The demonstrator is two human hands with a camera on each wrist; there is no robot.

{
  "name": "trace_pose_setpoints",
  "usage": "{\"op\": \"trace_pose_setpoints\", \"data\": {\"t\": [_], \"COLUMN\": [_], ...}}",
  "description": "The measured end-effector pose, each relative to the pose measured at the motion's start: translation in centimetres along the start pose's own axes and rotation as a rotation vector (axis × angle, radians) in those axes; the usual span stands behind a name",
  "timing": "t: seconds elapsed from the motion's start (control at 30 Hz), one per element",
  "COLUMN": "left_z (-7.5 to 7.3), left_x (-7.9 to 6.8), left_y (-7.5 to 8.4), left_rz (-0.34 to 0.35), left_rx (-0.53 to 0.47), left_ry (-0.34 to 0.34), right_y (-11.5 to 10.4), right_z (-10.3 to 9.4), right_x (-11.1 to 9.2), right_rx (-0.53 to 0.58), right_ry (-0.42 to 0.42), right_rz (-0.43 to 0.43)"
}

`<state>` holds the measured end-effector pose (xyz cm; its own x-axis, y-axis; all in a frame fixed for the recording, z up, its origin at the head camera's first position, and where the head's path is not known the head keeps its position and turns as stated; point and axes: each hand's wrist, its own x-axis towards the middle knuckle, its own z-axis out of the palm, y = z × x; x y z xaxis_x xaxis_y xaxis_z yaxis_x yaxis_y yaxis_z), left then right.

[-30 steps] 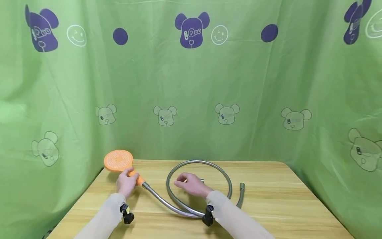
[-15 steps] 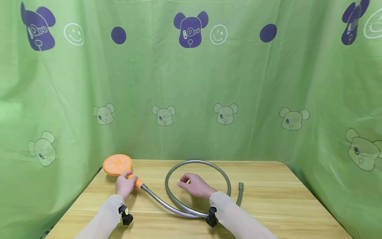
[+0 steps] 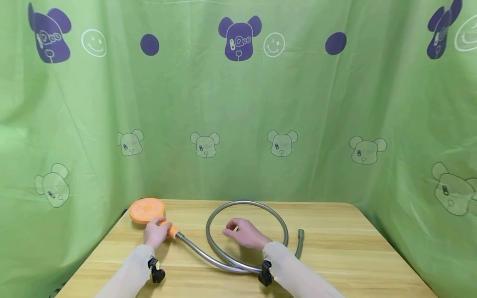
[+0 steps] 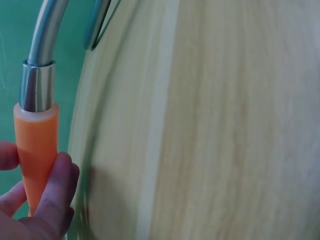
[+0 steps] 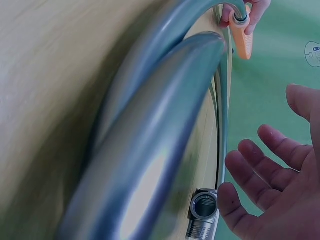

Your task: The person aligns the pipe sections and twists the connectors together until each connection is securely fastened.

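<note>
My left hand (image 3: 154, 234) grips the handle of an orange shower head (image 3: 147, 210), whose perforated round face is turned up. In the left wrist view, the thumb and fingers are around the orange handle (image 4: 36, 145), just below a chrome hose nut (image 4: 37, 87). From there a silver shower hose (image 3: 203, 255) runs right and coils into a loop on the table. Over that loop hovers my right hand (image 3: 246, 234), fingers loosely bent and holding nothing. A threaded metal fitting (image 5: 203, 205) lies near its fingertips in the right wrist view; the hand hides it in the head view.
The hose's free end (image 3: 301, 235) points away from me, right of the loop. The wooden table (image 3: 354, 256) has green patterned curtains (image 3: 238, 174) behind it and at both sides. Black wrist cameras sit on both sleeves.
The left hand has lowered the shower head toward the table, bringing its face nearer to me. My right hand has shifted slightly right, uncovering no more of the fitting.
</note>
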<state>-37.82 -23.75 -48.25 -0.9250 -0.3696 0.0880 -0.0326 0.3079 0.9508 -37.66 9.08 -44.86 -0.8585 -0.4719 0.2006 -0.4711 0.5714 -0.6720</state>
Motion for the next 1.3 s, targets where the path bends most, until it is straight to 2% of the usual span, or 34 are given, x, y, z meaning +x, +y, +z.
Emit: {"op": "trace_pose_setpoints", "data": {"t": [0.23, 0.87, 1.3], "left_z": [0.1, 0.3, 0.2], "left_x": [0.1, 0.1, 0.0], "left_y": [-0.6, 0.1, 0.2], "left_rz": [-0.013, -0.043, -0.041], "left_rx": [0.003, -0.031, -0.011], "left_ry": [-0.021, -0.040, -0.072], "right_y": [0.0, -0.2, 0.0], "right_z": [0.2, -0.4, -1.1], "right_x": [-0.1, -0.4, -0.7], "right_rx": [-0.009, -0.031, -0.022], "right_ry": [0.000, -0.005, -0.001], "right_rz": [0.002, -0.012, 0.001]}}
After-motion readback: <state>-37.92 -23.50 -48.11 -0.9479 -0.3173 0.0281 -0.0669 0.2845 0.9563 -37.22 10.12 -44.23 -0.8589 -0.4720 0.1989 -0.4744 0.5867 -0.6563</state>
